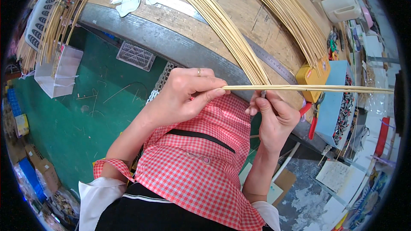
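A few thin, pale yellow strips, perhaps bamboo or cane (325,88), run level in front of me, gathered together, their far ends reaching to the right. My left hand (188,92) pinches their left end between thumb and fingers. Just below the strips, my right hand (276,117) is closed, thumb against fingers, on a small silvery piece (263,94) that touches or nearly touches them. What exactly this piece is I cannot make out. Behind my hands, the lower end of a bundle of similar strips (218,23) comes close to the held ones.
On the wooden workbench (239,0) lie a second strip bundle (284,6) and a metal ruler (274,62). To the right are a yellow box (314,75), red-handled pliers (314,124) and a light blue box (332,98) of small pieces. A white bin (66,75) stands left.
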Demonstrator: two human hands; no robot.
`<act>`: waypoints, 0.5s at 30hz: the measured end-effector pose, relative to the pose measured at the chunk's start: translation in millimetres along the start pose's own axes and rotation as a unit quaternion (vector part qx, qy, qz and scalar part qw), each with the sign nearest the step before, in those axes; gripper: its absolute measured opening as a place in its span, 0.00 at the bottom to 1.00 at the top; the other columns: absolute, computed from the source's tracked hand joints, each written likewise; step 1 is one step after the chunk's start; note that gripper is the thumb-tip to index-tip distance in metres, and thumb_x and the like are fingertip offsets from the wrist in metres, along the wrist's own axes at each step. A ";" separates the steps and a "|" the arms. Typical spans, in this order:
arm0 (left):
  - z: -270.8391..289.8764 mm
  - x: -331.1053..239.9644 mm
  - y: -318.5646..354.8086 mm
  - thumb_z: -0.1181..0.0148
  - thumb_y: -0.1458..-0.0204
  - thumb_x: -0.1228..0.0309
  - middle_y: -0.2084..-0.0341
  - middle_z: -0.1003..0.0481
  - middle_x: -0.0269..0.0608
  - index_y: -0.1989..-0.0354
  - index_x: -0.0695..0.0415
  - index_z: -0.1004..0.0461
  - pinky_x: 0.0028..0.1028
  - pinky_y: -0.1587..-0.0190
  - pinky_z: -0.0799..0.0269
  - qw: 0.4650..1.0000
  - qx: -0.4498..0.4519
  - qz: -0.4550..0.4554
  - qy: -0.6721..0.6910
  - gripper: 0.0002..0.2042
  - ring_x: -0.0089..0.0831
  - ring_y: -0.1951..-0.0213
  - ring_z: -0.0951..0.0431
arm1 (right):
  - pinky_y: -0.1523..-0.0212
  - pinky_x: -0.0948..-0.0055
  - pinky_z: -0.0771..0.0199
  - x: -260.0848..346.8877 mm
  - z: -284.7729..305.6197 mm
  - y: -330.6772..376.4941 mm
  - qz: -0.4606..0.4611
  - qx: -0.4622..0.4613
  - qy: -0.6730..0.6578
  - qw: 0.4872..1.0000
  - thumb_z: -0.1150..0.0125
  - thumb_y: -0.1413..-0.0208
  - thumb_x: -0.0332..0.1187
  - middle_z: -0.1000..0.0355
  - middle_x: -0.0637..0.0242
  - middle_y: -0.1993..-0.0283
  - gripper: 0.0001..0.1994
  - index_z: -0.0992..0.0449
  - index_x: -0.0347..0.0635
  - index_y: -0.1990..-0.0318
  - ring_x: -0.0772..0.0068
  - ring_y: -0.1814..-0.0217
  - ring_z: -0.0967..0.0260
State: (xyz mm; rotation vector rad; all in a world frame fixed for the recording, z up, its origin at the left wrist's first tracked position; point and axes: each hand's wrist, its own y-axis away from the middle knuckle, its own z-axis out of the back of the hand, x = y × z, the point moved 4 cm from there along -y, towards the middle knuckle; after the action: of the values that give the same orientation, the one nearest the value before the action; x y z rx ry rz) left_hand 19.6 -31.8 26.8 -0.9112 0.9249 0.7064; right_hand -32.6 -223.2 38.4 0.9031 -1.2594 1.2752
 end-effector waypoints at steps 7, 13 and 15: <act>-0.8 -0.7 0.1 0.40 0.55 0.79 0.80 0.26 0.44 0.68 0.65 0.22 0.27 0.75 0.33 1.000 0.000 -0.007 0.001 0.06 0.33 0.78 0.26 | 0.72 0.76 0.24 4.7 0.2 -0.1 -0.003 0.003 0.020 1.000 0.47 0.46 0.15 0.28 0.54 0.70 0.09 0.27 0.21 0.58 0.73 0.74 0.31; 0.4 0.9 0.8 0.40 0.55 0.79 0.79 0.25 0.44 0.69 0.65 0.22 0.27 0.75 0.33 1.000 -0.006 -0.017 -0.003 0.06 0.33 0.78 0.26 | 0.70 0.77 0.24 7.4 -0.6 0.0 0.016 0.012 0.053 0.998 0.47 0.47 0.14 0.27 0.54 0.68 0.10 0.27 0.21 0.57 0.72 0.73 0.30; 0.5 1.2 0.6 0.39 0.55 0.79 0.79 0.25 0.44 0.69 0.65 0.22 0.27 0.75 0.33 1.000 0.001 -0.009 0.001 0.06 0.33 0.78 0.26 | 0.67 0.78 0.24 10.5 -1.8 -0.1 -0.019 0.008 0.015 1.000 0.43 0.50 0.14 0.26 0.53 0.65 0.09 0.26 0.22 0.60 0.71 0.68 0.27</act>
State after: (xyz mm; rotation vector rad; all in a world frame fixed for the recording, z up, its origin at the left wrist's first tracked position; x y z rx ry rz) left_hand 19.8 -30.9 25.6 -0.9165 0.9173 0.6889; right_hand -33.6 -219.7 48.3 0.9120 -1.2053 1.2663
